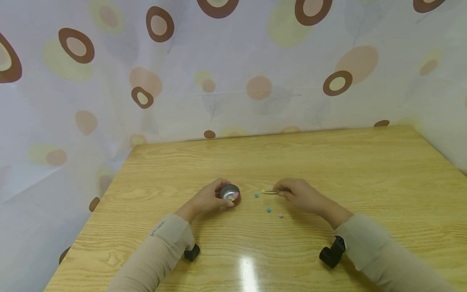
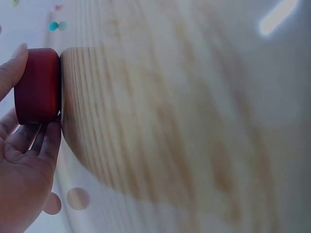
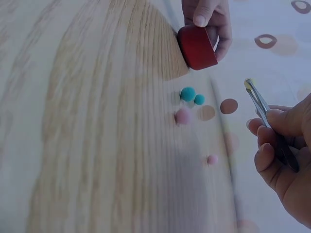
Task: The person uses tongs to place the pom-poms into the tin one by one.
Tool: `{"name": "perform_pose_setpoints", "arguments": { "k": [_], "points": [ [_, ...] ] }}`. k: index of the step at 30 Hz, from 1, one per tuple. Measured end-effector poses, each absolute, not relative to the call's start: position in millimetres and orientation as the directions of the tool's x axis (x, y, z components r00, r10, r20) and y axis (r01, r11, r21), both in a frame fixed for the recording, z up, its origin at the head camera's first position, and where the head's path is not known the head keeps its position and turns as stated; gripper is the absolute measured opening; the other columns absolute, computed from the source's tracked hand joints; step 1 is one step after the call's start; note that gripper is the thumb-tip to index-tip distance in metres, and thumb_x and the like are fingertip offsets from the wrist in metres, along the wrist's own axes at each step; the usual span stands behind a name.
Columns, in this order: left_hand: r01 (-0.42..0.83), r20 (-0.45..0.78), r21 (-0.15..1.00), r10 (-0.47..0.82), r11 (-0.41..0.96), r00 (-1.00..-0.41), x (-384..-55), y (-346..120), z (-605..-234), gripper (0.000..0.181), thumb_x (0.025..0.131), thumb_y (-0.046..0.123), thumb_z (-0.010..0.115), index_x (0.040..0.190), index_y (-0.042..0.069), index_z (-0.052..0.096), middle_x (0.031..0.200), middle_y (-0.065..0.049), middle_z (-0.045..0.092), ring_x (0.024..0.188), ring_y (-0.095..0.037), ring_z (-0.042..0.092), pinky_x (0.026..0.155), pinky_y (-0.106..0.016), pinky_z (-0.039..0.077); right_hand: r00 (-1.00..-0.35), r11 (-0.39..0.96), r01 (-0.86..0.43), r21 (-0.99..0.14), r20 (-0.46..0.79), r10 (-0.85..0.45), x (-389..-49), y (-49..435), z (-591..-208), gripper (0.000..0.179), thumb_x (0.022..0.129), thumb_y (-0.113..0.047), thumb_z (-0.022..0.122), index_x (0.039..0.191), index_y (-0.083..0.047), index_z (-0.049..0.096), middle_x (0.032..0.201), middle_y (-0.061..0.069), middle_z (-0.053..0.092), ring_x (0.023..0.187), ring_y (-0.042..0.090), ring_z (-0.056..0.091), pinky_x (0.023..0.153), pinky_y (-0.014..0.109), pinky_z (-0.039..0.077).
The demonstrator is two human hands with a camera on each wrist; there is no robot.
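Note:
My left hand (image 1: 209, 197) grips a small bowl (image 1: 227, 190) by its sides on the table. The bowl is silvery inside, with pink and yellow bits in it, while its red outside (image 2: 38, 87) shows in the left wrist view. To the right, my right hand (image 1: 300, 196) pinches metal tweezers (image 3: 265, 110). A yellow pom-pom (image 3: 249, 83) sits between the tweezer tips, raised above the table. Between the hands lie two blue-green pom-poms, the larger one (image 3: 187, 94) beside the smaller one (image 3: 199, 99). A pink pom-pom (image 3: 182, 116) and a smaller pink one (image 3: 212, 159) lie near them.
The wood-grain table (image 1: 175, 162) reaches back to a pale curtain (image 1: 233, 52) printed with brown and yellow ovals. Black wrist cameras hang at the left cuff (image 1: 192, 252) and the right cuff (image 1: 333, 252). Light glares off the front of the tabletop.

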State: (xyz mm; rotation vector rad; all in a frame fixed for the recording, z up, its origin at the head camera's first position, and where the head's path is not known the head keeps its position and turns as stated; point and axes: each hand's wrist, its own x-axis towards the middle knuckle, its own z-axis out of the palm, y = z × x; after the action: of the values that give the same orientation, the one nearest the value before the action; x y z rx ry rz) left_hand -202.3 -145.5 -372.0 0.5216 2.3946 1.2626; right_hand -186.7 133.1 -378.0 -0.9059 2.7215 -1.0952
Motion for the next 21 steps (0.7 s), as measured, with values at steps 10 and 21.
{"name": "perform_pose_setpoints", "arguments": {
  "k": [10,21],
  "points": [
    [0.137,-0.166,0.838,0.486,0.528,-0.858,-207.6,-147.8,-380.3,0.054,0.076,0.012,0.066,0.122,0.003,0.040,0.116,-0.013,0.047,0.108,-0.028,0.043,0.089,-0.038,0.036,-0.813,0.544,-0.500,-0.674,0.150,-0.562,-194.0,112.5,-377.7,0.014,0.085,-0.002,0.051,0.098,-0.002,0.058,0.090,0.010,0.060,0.074,0.018,0.054,0.062,0.026,0.045],
    [0.142,-0.160,0.825,0.467,0.546,-0.869,-220.0,-152.9,-399.1,0.057,0.073,0.022,0.069,0.121,0.011,0.041,0.112,-0.005,0.049,0.104,-0.020,0.046,0.087,-0.035,0.038,-0.796,0.492,-0.517,-0.700,0.181,-0.578,-204.0,90.1,-380.5,0.015,0.085,0.000,0.050,0.099,0.000,0.057,0.091,0.011,0.059,0.072,0.017,0.052,0.063,0.026,0.045]
  ]
}}
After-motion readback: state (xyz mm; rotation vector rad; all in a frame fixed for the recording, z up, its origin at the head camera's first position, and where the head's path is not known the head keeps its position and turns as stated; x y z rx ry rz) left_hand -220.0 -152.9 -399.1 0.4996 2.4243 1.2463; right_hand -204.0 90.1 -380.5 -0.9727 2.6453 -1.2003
